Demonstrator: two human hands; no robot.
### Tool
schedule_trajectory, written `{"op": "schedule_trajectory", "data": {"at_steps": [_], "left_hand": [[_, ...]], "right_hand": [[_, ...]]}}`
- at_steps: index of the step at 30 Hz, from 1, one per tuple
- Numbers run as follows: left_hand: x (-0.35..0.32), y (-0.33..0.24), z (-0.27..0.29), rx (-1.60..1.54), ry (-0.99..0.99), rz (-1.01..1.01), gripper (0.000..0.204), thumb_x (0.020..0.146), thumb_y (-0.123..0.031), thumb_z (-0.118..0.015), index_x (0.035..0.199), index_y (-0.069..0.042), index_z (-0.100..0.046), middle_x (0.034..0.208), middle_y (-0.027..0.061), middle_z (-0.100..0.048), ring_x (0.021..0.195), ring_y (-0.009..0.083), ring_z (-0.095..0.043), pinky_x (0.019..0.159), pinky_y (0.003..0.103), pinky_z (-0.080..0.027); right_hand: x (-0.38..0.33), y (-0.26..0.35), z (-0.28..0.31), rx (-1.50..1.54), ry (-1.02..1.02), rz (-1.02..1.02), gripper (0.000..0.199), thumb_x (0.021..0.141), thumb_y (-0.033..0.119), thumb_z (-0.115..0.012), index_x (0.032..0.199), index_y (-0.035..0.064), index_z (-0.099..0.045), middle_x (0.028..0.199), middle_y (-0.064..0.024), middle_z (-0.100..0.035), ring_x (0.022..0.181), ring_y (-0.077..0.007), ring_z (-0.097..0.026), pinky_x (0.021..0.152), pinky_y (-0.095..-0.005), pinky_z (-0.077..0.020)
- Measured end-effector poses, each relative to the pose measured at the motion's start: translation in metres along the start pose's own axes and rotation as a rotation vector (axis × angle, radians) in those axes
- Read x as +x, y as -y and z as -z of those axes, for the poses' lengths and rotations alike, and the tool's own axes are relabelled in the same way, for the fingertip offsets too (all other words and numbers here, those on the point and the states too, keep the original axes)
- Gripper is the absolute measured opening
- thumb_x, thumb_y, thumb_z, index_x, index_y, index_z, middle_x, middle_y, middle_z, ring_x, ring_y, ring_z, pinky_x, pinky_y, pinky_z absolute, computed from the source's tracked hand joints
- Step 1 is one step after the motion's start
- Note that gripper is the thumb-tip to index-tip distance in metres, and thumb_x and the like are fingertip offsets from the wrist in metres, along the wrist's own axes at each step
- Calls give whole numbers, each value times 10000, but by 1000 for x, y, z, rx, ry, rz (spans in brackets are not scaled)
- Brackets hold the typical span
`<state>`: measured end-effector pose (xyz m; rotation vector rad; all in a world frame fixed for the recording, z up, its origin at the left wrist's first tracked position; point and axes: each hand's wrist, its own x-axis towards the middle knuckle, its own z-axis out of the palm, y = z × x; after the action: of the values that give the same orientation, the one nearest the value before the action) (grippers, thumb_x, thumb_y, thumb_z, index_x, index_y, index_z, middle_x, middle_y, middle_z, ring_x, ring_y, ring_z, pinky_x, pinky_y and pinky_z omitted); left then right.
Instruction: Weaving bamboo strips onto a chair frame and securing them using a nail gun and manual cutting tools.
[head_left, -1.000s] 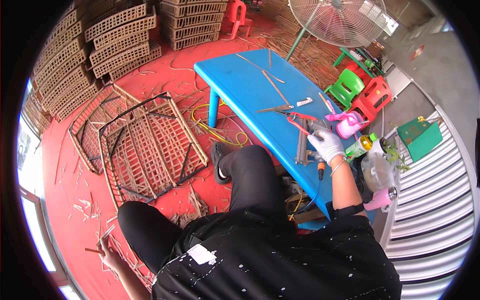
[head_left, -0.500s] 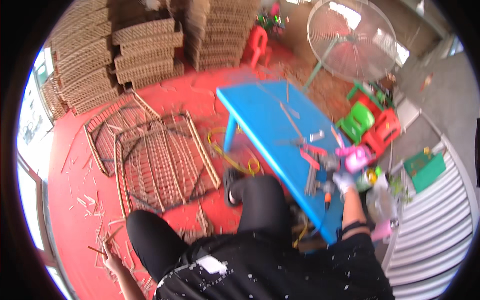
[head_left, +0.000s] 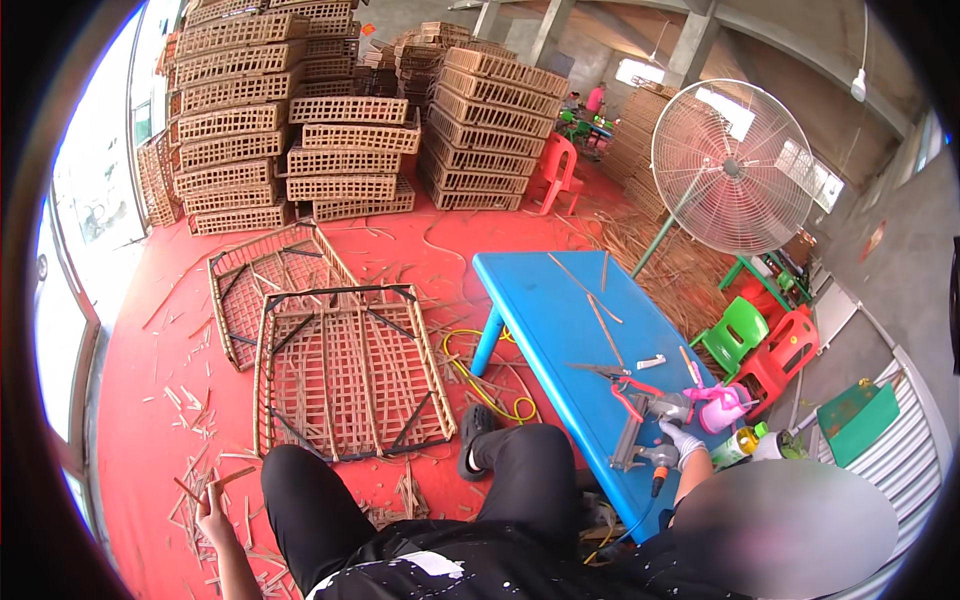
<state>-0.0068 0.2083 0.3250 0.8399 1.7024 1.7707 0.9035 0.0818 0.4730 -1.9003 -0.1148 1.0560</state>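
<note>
My left hand [head_left: 213, 516], low at the left beside my knee, is closed on thin bamboo strips [head_left: 237, 475] that stick out past the fingers. On the right, my right hand [head_left: 684, 443] wears a white glove and is closed at the handle of a grey nail gun [head_left: 628, 446] lying on the blue table [head_left: 545, 300]. An orange-ended coupling [head_left: 658, 482] joins the gun to a hose. Just beyond it lie red-handled pliers [head_left: 630, 398]. Two bamboo crates [head_left: 350, 370] with dark corner braces rest on the red floor ahead.
A pink container [head_left: 722, 408] and a yellow-labelled bottle [head_left: 738, 445] stand right of the gun. Bamboo scraps [head_left: 185, 405] and a yellow hose [head_left: 465, 370] lie on the floor. Stacked crates [head_left: 235, 120], a large fan [head_left: 733, 170] and small chairs [head_left: 740, 330] stand beyond.
The view has tilted up, showing more of the far room, and is sharper. My left hand still holds the strips; my right hand stays at the nail gun.
</note>
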Motion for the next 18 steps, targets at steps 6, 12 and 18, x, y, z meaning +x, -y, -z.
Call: {"op": "schedule_trajectory", "data": {"at_steps": [6, 12, 18], "left_hand": [[5, -14, -8, 80, 44, 7, 263, 928, -207, -635, 1036, 30, -674, 941, 77, -689, 892, 117, -629, 820, 247, -478], [-1, -20, -17, 38, 48, -11, 236, 933, -203, -627, 995, 17, -686, 899, 62, -688, 850, 101, -613, 786, 240, -464], [4, -2, -8, 93, 85, 21, 279, 920, -232, -648, 1027, 22, -688, 890, 49, -678, 840, 102, -603, 798, 246, -469]], "right_hand": [[2, 7, 7, 66, 41, 79, 321, 820, 335, -719, 1055, 164, -583, 835, -101, -661, 618, -285, -647, 512, -450, -553], [-12, 30, 7, 286, -37, 45, 218, 814, 160, -733, 975, 126, -590, 797, -99, -643, 638, -293, -644, 543, -465, -549], [-40, 46, -1, 239, -278, 183, 174, 796, 159, -740, 872, 98, -596, 693, -61, -605, 515, -205, -567, 465, -380, -482]]}}
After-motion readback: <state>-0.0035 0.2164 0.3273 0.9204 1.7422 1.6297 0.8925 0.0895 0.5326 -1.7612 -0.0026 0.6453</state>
